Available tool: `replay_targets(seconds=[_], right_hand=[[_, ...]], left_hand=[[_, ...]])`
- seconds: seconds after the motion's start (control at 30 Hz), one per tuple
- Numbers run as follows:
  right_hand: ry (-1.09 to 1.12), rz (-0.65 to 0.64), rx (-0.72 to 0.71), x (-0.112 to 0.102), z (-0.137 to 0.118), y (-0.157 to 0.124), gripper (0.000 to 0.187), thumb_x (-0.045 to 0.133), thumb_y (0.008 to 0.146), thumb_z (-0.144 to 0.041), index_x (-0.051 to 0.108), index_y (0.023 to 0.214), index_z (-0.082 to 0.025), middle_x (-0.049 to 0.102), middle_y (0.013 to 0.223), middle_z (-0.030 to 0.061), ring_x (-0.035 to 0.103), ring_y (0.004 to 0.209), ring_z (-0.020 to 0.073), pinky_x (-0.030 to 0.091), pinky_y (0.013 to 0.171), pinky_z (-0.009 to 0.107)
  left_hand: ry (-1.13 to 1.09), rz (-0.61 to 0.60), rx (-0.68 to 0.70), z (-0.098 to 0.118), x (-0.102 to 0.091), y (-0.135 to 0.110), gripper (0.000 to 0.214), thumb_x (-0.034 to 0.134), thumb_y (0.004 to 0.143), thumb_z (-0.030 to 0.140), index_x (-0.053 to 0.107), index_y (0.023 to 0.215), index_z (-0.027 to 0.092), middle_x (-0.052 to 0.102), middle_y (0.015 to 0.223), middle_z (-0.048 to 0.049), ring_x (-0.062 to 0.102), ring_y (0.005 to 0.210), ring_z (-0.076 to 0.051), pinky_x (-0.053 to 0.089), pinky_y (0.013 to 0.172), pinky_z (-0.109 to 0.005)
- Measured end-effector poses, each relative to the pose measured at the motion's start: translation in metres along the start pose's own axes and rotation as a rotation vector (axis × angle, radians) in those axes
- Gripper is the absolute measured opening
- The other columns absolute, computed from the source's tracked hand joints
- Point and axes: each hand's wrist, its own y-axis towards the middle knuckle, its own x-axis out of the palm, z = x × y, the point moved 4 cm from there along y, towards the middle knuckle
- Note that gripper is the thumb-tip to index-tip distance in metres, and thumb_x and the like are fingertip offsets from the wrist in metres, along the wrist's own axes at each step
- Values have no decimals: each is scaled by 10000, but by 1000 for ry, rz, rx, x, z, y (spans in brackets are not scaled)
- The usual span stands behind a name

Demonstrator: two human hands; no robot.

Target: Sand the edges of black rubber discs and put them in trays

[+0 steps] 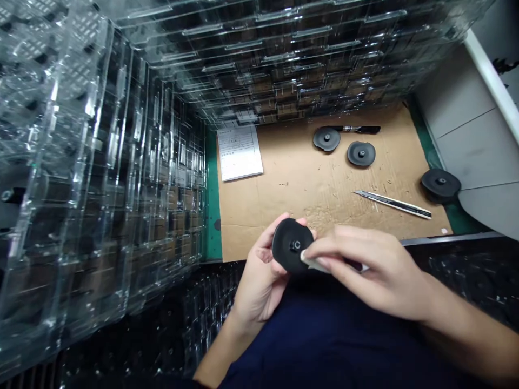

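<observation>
Stacked clear trays (101,178) are recorded along the 9 and 12 o'clock sides of the view, walling in a cardboard-covered tabletop (308,183). On it a printed sheet (239,152) is noted at 11 o'clock, a loose disc (326,139), a second loose disc (360,153) and a marker (359,129) at 1 o'clock, and a utility knife (393,204) at 3 o'clock. A third disc (440,183) lies apart, off the cardboard's right edge. Below centre the black disc (290,248) is held clear of the tabletop, face turned toward the camera, hub at centre. It is round, so no long axis is assigned. The left hand (259,275) is wrapped on its rim from 8 o'clock, grip closed on the disc. The right hand (373,270) lies at 3 o'clock of the disc, its grip pinching a small pale piece (314,263) between thumb and forefinger. That piece is laid against the disc face at about 4 o'clock of the hub. What the piece is cannot be told.
</observation>
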Motion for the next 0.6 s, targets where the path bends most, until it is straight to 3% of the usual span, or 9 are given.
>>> replay_targets(seconds=[0.1,0.2,0.27,0.37,0.47,0.6], right_hand=[[-208,139,45,-9,2,-2,228,512,864,-116,629,1042,-194,637,795,22,556,675,122,456,632,259],[-294,272,-184,-8,-2,7,265,510,865,-117,632,1078,-215,679,919,42,554,747,160,439,691,320],[-183,264,-214,-6,7,13,243,509,875,-137,646,1050,-237,688,930,20,562,763,155,437,714,325],[56,262,115,-7,40,11,184,533,883,-223,651,1023,-244,683,934,5,587,796,143,454,695,289],[215,214,434,2,67,-9,201,548,870,-319,650,1021,-234,676,971,21,606,818,158,462,647,267],[332,36,553,36,76,-41,232,534,870,-344,646,1022,-210,679,936,39,603,780,160,466,657,277]], left_hand=[[-29,4,-28,-4,-1,0,500,813,595,189,663,1066,265,690,1065,5,644,968,-145,505,846,-184],[-56,41,-73,-8,-1,-2,456,780,641,161,668,1071,263,694,1027,20,649,932,-123,498,855,-179],[-66,32,-91,-7,0,-4,445,756,680,193,652,1109,251,690,1038,-3,655,925,-150,518,854,-229],[-85,-29,-109,-3,1,-7,472,744,692,294,627,1145,242,653,1156,-61,658,959,-233,546,829,-314],[-118,-61,-125,-2,-1,-10,486,739,684,346,621,1144,240,613,1231,-90,626,1041,-293,543,844,-354],[-127,-69,-131,-5,-5,-11,479,734,689,344,618,1144,245,628,1206,-90,617,1061,-291,538,848,-350]])
